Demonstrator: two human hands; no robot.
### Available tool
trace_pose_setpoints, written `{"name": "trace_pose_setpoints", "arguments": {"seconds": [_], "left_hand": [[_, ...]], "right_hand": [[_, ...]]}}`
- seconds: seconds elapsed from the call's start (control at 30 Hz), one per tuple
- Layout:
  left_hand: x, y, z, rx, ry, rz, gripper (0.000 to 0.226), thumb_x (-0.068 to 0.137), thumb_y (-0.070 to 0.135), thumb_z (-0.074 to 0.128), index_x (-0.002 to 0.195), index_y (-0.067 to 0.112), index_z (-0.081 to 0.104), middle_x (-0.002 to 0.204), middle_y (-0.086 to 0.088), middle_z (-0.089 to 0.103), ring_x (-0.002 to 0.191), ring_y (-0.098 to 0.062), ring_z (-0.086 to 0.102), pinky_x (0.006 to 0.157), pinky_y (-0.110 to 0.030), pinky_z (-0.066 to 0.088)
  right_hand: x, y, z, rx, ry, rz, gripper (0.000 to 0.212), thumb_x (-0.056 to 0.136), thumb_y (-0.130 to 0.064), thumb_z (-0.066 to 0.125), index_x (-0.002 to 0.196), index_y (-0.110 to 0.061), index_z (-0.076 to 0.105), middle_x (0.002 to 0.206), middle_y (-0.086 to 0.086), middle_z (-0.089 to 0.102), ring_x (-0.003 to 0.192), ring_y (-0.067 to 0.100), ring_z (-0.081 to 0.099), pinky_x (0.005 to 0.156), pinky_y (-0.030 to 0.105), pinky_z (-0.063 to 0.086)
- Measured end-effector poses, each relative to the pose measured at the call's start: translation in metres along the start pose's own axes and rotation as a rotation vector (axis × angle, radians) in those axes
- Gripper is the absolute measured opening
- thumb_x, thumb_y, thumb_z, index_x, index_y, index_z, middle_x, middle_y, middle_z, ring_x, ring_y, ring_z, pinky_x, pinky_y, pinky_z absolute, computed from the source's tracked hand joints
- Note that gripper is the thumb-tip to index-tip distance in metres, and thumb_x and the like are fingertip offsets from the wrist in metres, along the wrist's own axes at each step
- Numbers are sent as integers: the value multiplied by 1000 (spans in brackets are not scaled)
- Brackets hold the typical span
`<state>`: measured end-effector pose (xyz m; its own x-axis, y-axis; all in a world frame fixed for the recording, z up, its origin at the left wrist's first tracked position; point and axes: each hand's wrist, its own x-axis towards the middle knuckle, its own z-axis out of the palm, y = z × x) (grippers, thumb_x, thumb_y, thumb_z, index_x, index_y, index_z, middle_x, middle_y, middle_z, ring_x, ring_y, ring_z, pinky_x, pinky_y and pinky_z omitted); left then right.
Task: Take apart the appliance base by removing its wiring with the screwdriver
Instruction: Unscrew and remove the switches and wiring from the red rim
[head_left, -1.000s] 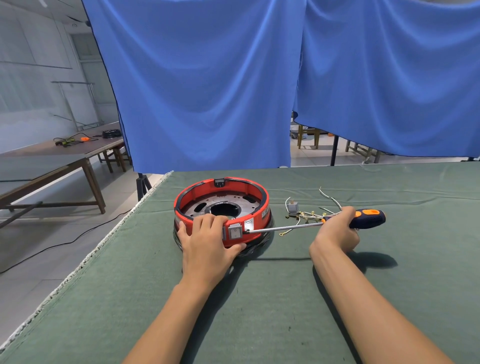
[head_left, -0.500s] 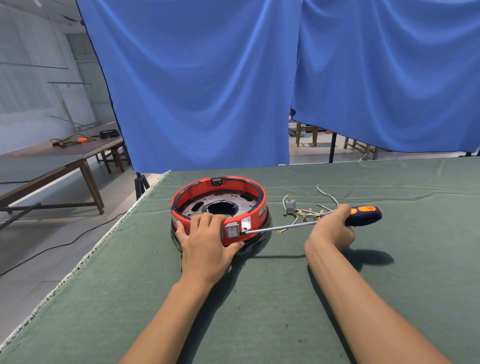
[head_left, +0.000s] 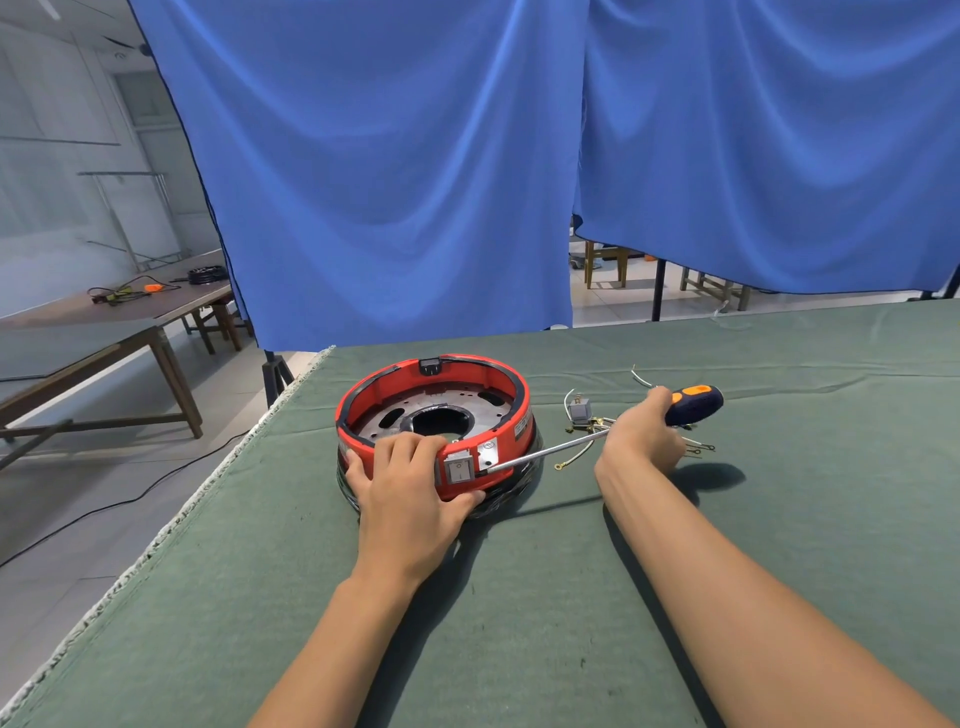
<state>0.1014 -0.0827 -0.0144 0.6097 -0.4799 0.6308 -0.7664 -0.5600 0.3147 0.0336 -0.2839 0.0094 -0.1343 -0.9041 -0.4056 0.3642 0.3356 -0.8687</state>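
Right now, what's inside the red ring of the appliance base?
Inside the appliance base lies a grey metal plate with a large round centre hole and smaller slots. The left hand covers the near rim, so nothing beneath its fingers shows.

A workshop or recording hall: a long bench (head_left: 779, 545) under green felt cloth, blue curtains (head_left: 415, 171) hung on stands as a backdrop, bare wooden tables (head_left: 104, 332) to the left carrying cables and tools (head_left: 124, 292), wooden stools (head_left: 605, 262) behind the curtains, a plain tiled floor (head_left: 78, 519) with a loose cable across it
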Motion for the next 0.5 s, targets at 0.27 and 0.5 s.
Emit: {"name": "trace_pose_setpoints", "arguments": {"seconds": [0.27,0.5], "left_hand": [[1,-2,-2,-28,-12,-1,56,63,39,83,111,18,63,110,2,57,115,-21,43,109,-59,13],[1,-2,-3,-46,-13,3,56,65,39,82,112,18,62,111,2,57,116,-20,41,110,-59,12]], "right_hand": [[5,5,19,-70,-61,-18,33,82,-46,48,68,-16,49,64,-4,50,57,18,48,51,32,30],[6,5,30,-69,-87,-20,34,84,-42,51,61,-19,42,55,-7,47,52,12,45,49,31,29]]}}
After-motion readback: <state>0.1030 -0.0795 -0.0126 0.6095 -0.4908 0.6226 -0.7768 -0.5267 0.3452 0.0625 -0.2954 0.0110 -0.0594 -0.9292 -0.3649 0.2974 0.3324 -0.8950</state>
